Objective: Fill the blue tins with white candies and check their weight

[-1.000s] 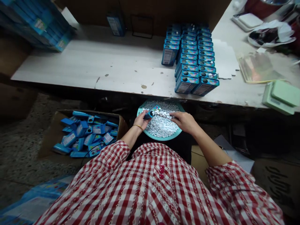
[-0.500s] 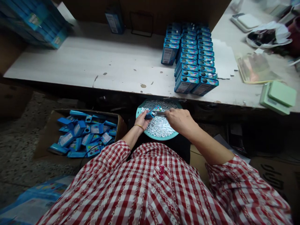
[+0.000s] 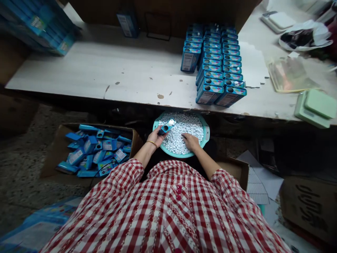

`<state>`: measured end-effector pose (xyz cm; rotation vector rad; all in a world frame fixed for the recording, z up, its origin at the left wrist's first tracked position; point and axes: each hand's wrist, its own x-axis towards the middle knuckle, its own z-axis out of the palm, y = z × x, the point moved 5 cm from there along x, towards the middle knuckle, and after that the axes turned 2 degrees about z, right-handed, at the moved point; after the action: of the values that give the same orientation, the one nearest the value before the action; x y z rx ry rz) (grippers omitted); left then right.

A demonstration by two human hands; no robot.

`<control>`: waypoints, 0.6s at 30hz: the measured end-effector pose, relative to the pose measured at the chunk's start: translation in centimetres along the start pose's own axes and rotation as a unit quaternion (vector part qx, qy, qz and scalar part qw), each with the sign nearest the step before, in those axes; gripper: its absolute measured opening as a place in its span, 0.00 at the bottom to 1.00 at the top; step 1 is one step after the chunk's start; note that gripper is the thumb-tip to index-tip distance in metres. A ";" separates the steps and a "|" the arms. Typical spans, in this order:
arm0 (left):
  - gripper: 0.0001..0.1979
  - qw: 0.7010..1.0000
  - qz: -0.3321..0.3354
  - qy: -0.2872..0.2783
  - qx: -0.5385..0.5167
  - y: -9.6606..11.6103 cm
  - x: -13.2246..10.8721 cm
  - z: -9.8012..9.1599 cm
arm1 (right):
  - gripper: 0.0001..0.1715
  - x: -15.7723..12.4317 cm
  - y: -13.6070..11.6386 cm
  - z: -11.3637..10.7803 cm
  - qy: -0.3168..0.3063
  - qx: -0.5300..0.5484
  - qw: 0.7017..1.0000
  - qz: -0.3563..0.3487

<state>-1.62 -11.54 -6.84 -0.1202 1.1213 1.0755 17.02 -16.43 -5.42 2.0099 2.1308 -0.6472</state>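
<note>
A teal bowl (image 3: 207,130) heaped with small white candies (image 3: 184,127) sits on my lap below the table edge. My left hand (image 3: 155,137) is closed around a small blue box (image 3: 166,126), held tilted over the bowl's left side. My right hand (image 3: 190,142) rests in the candies at the near side of the bowl, its fingers curled into the heap; what they hold is hidden. Rows of upright blue boxes (image 3: 214,61) with round holes on top stand on the white table (image 3: 105,73) just beyond the bowl.
A cardboard carton (image 3: 56,151) of loose blue boxes lies on the floor at my left. A green scale (image 3: 314,108), a white scale (image 3: 279,21), a plastic bag (image 3: 305,37) and a clear tray (image 3: 289,75) occupy the table's right side. Stacked blue packs (image 3: 39,24) sit far left.
My right hand let go of the box's end and dropped back into the candies at the near side of the bowl. The left hand keeps the box, now more upright.
</note>
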 end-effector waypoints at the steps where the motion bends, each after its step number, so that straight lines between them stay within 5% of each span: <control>1: 0.03 1.000 -0.003 -0.001 -0.005 0.2 -0.1 0.0 | 0.20 0.4 0.0 0.1 0.008 0.016 1.000 -0.007; 6: 0.06 1.000 0.017 -0.009 -0.014 1.4 -0.5 -0.2 | 0.19 0.1 2.8 -0.6 0.033 0.156 0.987 -0.017; 10: 0.08 0.999 0.043 -0.008 0.006 1.5 -0.9 0.2 | 0.18 -2.0 3.5 -5.0 0.082 0.267 0.958 -0.058; 13: 0.06 0.998 0.050 -0.006 0.032 1.0 -1.2 0.7 | 0.18 -3.4 1.6 -9.3 0.081 0.223 0.967 -0.090; 18: 0.04 0.997 0.057 -0.012 0.058 0.0 -1.7 1.4 | 0.19 -4.1 -2.8 -13.8 0.010 -0.009 0.998 -0.056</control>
<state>-0.67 -11.84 -4.85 0.0488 1.1775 1.1067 17.27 -14.69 9.18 1.9077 2.2655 -0.6222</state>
